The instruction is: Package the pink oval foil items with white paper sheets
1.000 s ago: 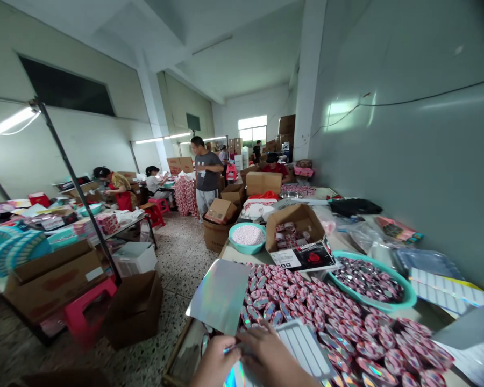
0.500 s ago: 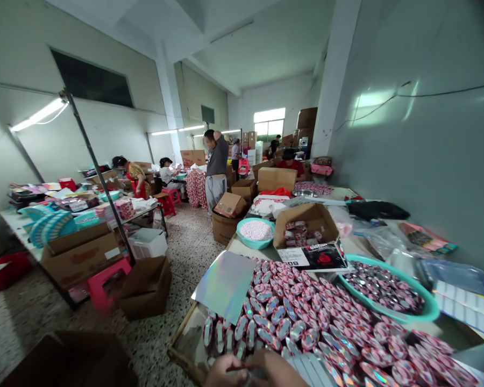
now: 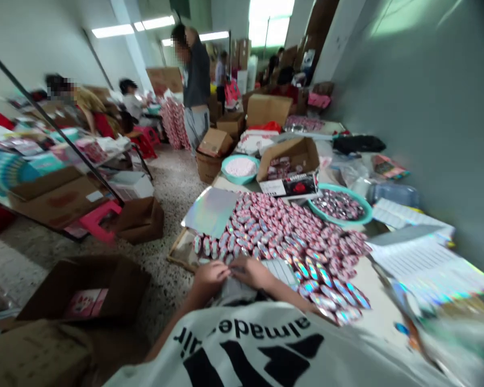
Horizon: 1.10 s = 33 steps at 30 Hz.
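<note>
My left hand [image 3: 212, 275] and my right hand [image 3: 249, 270] come together at the table's near edge, fingertips almost touching. Both have their fingers pinched closed; anything between them is too small and blurred to make out. Just beyond lies a wide spread of shiny pink-and-silver oval pieces [image 3: 282, 220], their exact kind unclear. A pale striped sheet [image 3: 281, 271] lies beside my right wrist. Beyond my left hand, an iridescent silver sheet [image 3: 208, 209] rests flat at the table's left corner.
Behind the pieces stand an open carton [image 3: 290, 156], a turquoise basin of pale bits [image 3: 241, 167] and another turquoise basin [image 3: 341, 204] of shiny pieces. Printed sheets [image 3: 423, 263] lie right. Open boxes [image 3: 89, 285] sit on the floor left. A person [image 3: 196, 80] stands beyond; others sit farther back.
The view has tilted downward, bringing my forearms and shirt into sight. My hands stay close together at the table edge, fingers still pinched.
</note>
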Each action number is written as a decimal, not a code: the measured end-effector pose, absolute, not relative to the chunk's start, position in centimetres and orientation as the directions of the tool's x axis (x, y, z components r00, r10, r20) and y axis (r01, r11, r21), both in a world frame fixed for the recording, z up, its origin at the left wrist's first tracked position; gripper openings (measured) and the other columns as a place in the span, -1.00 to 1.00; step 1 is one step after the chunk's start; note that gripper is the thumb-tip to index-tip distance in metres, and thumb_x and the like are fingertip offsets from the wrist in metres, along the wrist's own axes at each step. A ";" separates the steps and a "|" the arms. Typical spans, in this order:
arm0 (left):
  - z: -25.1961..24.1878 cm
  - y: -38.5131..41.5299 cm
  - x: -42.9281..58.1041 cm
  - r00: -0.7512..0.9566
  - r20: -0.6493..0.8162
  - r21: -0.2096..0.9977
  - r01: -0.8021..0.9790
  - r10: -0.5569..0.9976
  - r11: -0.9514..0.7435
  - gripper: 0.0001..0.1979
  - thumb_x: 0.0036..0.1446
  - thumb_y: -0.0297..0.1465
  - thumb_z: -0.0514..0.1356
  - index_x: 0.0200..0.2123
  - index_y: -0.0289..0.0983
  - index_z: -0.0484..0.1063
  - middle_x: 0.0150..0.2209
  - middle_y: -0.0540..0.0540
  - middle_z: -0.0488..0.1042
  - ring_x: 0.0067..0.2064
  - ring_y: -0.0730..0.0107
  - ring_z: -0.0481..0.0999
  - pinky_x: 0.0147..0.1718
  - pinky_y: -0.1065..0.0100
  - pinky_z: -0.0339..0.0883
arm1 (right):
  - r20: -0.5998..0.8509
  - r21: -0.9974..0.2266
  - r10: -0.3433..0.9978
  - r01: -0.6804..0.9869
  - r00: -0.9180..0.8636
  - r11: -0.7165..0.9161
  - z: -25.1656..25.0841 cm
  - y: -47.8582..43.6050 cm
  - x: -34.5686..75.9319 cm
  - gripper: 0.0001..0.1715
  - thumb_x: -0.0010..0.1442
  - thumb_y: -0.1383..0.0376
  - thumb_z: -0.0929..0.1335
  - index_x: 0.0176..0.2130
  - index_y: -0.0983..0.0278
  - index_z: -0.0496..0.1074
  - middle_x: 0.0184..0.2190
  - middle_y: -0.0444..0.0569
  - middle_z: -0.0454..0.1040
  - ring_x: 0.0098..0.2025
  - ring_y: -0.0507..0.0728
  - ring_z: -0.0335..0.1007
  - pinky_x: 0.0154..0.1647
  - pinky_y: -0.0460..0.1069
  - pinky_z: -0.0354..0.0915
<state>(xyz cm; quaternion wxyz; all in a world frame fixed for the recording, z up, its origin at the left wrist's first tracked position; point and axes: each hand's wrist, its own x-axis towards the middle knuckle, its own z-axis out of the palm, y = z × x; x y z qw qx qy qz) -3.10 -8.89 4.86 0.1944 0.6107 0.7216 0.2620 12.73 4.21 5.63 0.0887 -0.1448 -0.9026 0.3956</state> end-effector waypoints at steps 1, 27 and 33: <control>4.9 -9.1 -3.2 -0.150 0.058 0.600 0.795 0.987 0.085 -0.66 0.28 -0.25 0.04 -0.21 -0.21 0.62 -0.16 -0.14 0.61 -0.13 0.31 0.53 -0.09 0.33 0.37 | 0.067 -0.745 0.326 0.170 -0.943 0.645 5.7 4.1 12.9 -0.72 0.24 0.21 0.35 -0.11 0.26 0.57 -0.14 0.08 0.58 -0.08 0.19 0.46 -0.02 0.06 0.32; 4.7 -12.3 -4.8 -0.217 0.196 0.648 0.761 0.956 0.040 -0.63 0.19 -0.24 0.20 0.00 -0.30 0.50 -0.02 -0.20 0.54 0.02 0.23 0.51 0.09 0.23 0.39 | 0.000 -0.736 0.434 0.294 -0.901 0.610 7.5 2.3 13.9 -0.66 0.18 0.27 0.40 -0.04 0.32 0.53 -0.11 0.11 0.49 -0.10 0.17 0.43 -0.02 0.04 0.34; 3.3 -12.9 -5.5 -0.091 0.326 0.464 0.883 0.941 -0.075 -0.70 0.28 -0.26 0.11 -0.04 -0.21 0.55 -0.10 -0.20 0.60 -0.08 0.23 0.57 -0.06 0.23 0.46 | -0.026 -0.717 0.414 0.306 -0.910 0.627 6.8 2.2 13.2 -0.69 0.14 0.30 0.42 -0.08 0.28 0.55 -0.10 0.10 0.50 -0.11 0.18 0.46 -0.04 0.03 0.35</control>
